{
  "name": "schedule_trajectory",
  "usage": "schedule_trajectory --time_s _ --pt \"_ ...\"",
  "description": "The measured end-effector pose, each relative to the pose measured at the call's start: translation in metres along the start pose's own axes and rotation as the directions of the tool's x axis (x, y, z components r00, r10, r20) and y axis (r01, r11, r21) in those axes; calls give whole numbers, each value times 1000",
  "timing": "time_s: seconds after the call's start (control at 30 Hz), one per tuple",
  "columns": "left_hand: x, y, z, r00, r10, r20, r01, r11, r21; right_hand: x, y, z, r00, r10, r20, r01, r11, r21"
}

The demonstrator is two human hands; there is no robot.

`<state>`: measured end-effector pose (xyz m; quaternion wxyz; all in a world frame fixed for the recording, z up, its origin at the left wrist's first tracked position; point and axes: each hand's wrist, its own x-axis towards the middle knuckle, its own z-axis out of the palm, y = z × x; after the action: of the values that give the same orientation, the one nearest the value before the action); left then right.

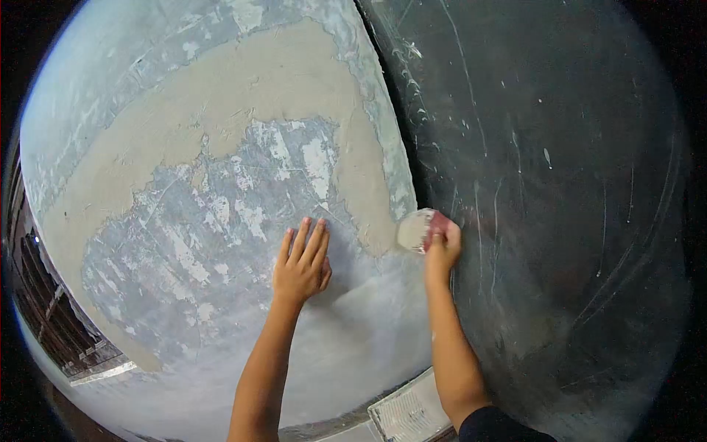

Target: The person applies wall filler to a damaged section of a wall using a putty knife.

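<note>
My left hand [300, 267] lies against a pale, patchy panel [228, 199], its fingers stretched out. Nothing is in it. In my right hand [444, 249] is a small putty spreader [417, 232], reddish where my fingers grip it and coated with pale putty over the rest. It sits at the panel's right edge, at the lower end of a band of beige putty [294, 62]. That band arches over the rough grey area with white patches and runs down its right side. The spreader's far edge is partly hidden by putty.
A dark, scratched surface [552, 184] stands right of the panel, with a narrow dark gap [394, 96] between them. A barred opening [55, 317] is at the far left. Below is a pale ribbed piece [412, 412] near my right forearm.
</note>
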<state>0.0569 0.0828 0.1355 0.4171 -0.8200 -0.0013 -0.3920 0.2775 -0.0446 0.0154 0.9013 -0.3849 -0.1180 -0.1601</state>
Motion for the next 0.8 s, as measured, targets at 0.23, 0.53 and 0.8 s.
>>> schedule_trajectory --time_s 0.23,0.53,0.8 --pt "1 0 -3 1000 -4 5 4 999 46 18 -6 23 997 -66 36 70 988 -139" --pt "-1 1 -4 1000 -10 11 10 1000 1 11 -21 17 997 -69 -40 61 983 -174" --pt "3 2 -7 1000 -8 24 8 1000 18 -44 -31 25 979 -4 203 40 984 -174"
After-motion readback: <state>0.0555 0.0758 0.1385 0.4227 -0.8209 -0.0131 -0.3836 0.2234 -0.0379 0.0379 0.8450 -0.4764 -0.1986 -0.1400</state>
